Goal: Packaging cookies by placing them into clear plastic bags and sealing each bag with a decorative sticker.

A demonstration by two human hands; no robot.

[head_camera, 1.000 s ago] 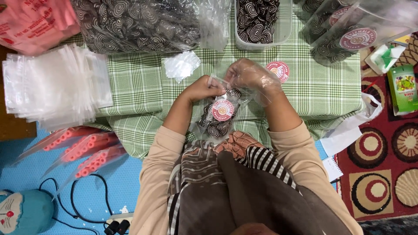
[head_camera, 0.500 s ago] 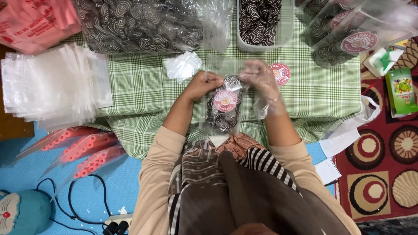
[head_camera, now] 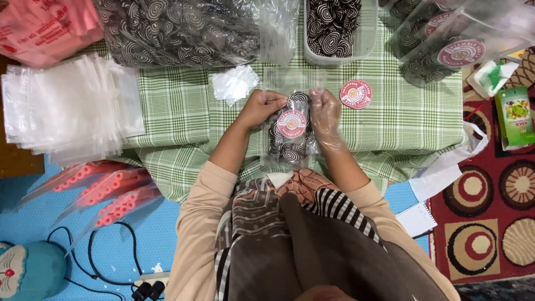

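Both my hands, left point(head_camera: 262, 107) bare and right point(head_camera: 326, 111) gloved, pinched the clear snack pouch point(head_camera: 290, 134) mid-frame by its top, steadying it upright.

head view, steep downward, close (apparently seated)

I see my left hand point(head_camera: 261, 107) and my right hand point(head_camera: 326, 111), the right in a thin clear glove, gripping the two sides of a clear pouch point(head_camera: 290, 131) packed with dark spiral cookies and bearing a round red sticker. The pouch is over the green checked cloth point(head_camera: 178, 111) on the surface. A loose red sticker point(head_camera: 356, 94) lies just right of my right hand. A stack of empty clear bags point(head_camera: 61, 114) sits well to the left.
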